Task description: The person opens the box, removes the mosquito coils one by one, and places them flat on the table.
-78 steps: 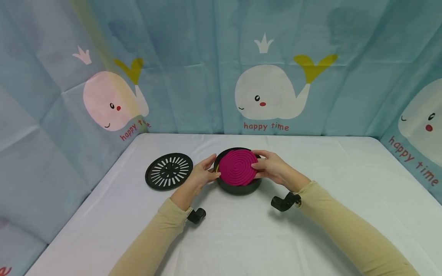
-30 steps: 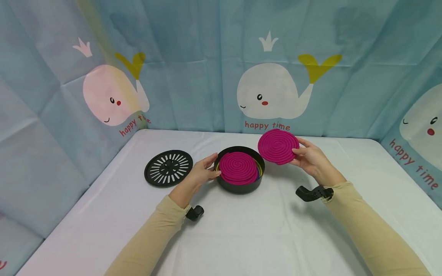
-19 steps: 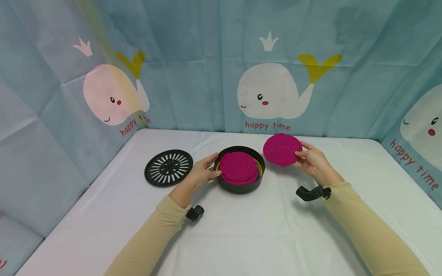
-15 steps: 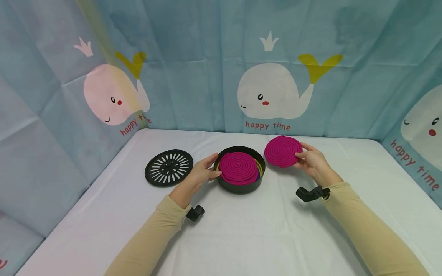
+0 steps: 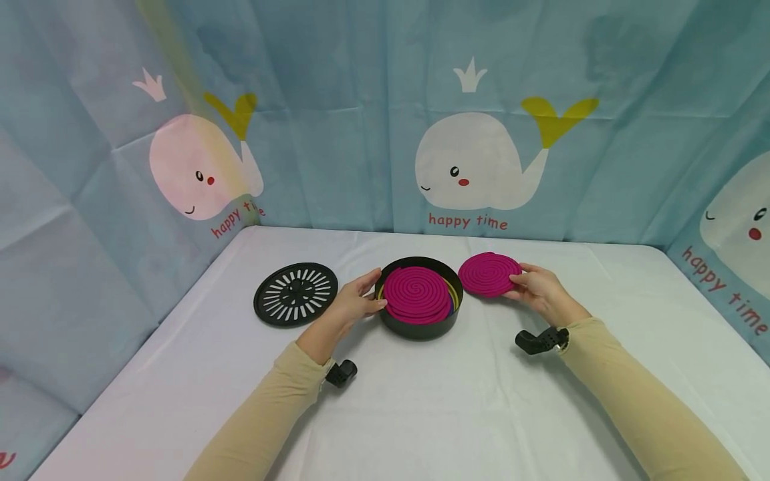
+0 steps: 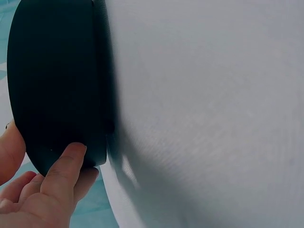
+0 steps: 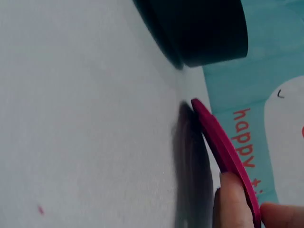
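A round black container (image 5: 418, 331) stands on the white table. Inside it lies a stack of magenta spiral coasters (image 5: 416, 294), with yellow and blue edges showing at its right side. My left hand (image 5: 347, 304) grips the container's left side; the left wrist view shows a fingertip (image 6: 76, 148) on its dark outer wall. To the right of the container, my right hand (image 5: 544, 292) pinches another magenta spiral coaster (image 5: 488, 275) by its right edge. In the right wrist view this coaster (image 7: 223, 142) is tilted, its far edge close over the tabletop and a shadow beneath.
A black slotted round lid (image 5: 295, 285) lies left of the container, beside the left forearm. The white-covered table (image 5: 433, 421) is bordered by blue curtains (image 5: 337, 153) printed with whales. A black camera mount (image 5: 541, 341) sits on the right wrist, another on the left.
The right hand has lifted the top coaster out of the container, carried it right and lowered it toward the table. The left hand has stayed at the container.
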### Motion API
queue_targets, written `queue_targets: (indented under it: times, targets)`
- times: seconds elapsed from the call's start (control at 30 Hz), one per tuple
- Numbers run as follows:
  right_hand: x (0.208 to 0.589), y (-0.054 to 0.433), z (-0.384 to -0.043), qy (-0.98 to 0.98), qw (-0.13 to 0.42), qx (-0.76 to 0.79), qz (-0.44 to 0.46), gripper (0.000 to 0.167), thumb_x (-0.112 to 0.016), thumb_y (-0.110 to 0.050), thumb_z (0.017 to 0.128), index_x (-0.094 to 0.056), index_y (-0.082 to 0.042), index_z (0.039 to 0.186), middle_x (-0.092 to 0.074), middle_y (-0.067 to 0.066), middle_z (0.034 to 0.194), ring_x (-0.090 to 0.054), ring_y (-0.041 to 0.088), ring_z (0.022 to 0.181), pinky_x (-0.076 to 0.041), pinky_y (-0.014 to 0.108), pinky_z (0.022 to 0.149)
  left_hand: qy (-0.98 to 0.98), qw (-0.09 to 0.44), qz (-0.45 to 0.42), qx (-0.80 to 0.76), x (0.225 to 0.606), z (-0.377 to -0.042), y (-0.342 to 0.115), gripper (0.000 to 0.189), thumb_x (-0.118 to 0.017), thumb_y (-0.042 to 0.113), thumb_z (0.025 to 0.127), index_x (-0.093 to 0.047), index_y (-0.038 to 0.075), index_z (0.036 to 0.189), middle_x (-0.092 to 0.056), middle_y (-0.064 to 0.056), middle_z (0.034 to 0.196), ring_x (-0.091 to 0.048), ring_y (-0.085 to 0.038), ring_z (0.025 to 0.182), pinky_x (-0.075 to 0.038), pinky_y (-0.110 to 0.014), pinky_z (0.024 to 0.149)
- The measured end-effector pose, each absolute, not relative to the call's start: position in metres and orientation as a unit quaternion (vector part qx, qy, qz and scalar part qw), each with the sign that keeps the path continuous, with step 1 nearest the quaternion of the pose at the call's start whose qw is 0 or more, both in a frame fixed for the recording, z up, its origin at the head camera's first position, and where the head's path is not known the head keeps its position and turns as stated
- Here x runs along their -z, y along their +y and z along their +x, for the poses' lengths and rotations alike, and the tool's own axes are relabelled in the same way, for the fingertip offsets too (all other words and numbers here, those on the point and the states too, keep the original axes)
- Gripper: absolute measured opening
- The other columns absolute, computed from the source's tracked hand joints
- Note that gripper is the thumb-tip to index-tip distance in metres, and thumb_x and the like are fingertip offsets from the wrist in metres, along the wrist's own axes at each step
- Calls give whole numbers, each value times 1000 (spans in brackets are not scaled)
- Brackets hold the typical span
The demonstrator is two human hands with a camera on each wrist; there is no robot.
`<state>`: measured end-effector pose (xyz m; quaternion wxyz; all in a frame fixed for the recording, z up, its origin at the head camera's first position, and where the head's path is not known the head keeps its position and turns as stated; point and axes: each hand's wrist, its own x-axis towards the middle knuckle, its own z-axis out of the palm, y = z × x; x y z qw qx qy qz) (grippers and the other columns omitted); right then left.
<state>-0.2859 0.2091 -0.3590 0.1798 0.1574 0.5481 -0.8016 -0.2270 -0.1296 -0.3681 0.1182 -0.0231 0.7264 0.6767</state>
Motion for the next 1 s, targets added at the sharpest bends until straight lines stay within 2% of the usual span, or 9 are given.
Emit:
queue_targets:
  times: [0.07, 0.17, 0.43, 0.73, 0.93, 1.0]
  targets:
    - [361, 212, -288, 535, 193, 808, 153, 73, -30, 8, 100, 10, -17, 156, 7, 8, 162, -18, 22, 144, -28, 41, 107, 726, 118, -24, -677, 368, -227, -129, 73, -59, -13, 90, -30, 8, 153, -23, -12, 158, -30, -34, 140, -44, -41, 102]
    - [363, 218, -290, 530, 210, 808, 145, 72, -27, 7, 100, 16, -16, 154, 13, 9, 161, -8, 22, 145, -23, 42, 110, 725, 118, -21, -678, 368, -227, -129, 72, -58, -13, 90, -30, 8, 153, -24, -13, 158, -30, -35, 140, -44, -41, 102]
    - [359, 233, -286, 552, 220, 793, 131, 67, -24, 0, 102, 20, -11, 152, 12, 14, 160, -4, 25, 146, -20, 37, 113, 724, 118, -25, -679, 367, -226, -130, 73, -59, -13, 90, -30, 9, 153, -24, -12, 158, -29, -35, 141, -44, -40, 103]
    - [357, 247, -281, 542, 226, 801, 114, 64, -23, -7, 105, 23, -6, 149, 13, 18, 159, 0, 31, 146, -16, 39, 114, 724, 115, -24, -680, 367, -226, -129, 73, -59, -14, 90, -30, 8, 153, -24, -12, 158, -29, -35, 140, -44, -40, 103]
    - [357, 254, -277, 548, 226, 798, 109, 66, -27, -9, 105, 22, -5, 150, 11, 18, 159, -3, 30, 147, -16, 38, 114, 724, 114, -26, -680, 368, -226, -129, 73, -59, -14, 90, -30, 8, 153, -24, -12, 158, -29, -35, 140, -44, -40, 102]
    - [356, 256, -276, 549, 225, 798, 107, 68, -29, -9, 105, 22, -5, 150, 11, 18, 159, -12, 31, 146, -17, 38, 114, 724, 112, -26, -680, 367, -226, -128, 73, -59, -14, 90, -30, 8, 153, -24, -12, 158, -30, -35, 140, -44, -40, 102]
